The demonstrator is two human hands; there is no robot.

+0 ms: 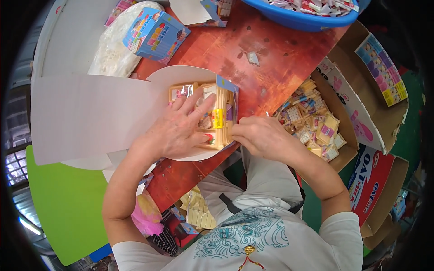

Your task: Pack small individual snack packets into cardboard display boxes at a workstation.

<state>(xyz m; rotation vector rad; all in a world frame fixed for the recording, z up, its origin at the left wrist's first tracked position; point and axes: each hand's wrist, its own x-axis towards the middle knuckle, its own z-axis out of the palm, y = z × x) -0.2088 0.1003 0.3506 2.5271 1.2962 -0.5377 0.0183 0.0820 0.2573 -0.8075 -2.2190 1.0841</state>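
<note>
We take the reddish wooden table (271, 58) as our landmark; near its front edge lies a clear packet of yellow sticks and small toys (212, 115), resting on a white card sheet (176, 77); our left hand (178, 128) lies flat on the packet's left part, fingers spread and pressing down, not pinching; our right hand (257, 135) meets the packet's right lower edge, fingertips drawn together on the wrapping, though we cannot tell how firmly they nip it; at the table's far edge sits a blue basin (298, 18) of small wrapped pieces; toward the far left corner stands a blue printed box (156, 34); right of the table, lower down, an open cardboard carton (346, 149) holds many more small packets.
</note>
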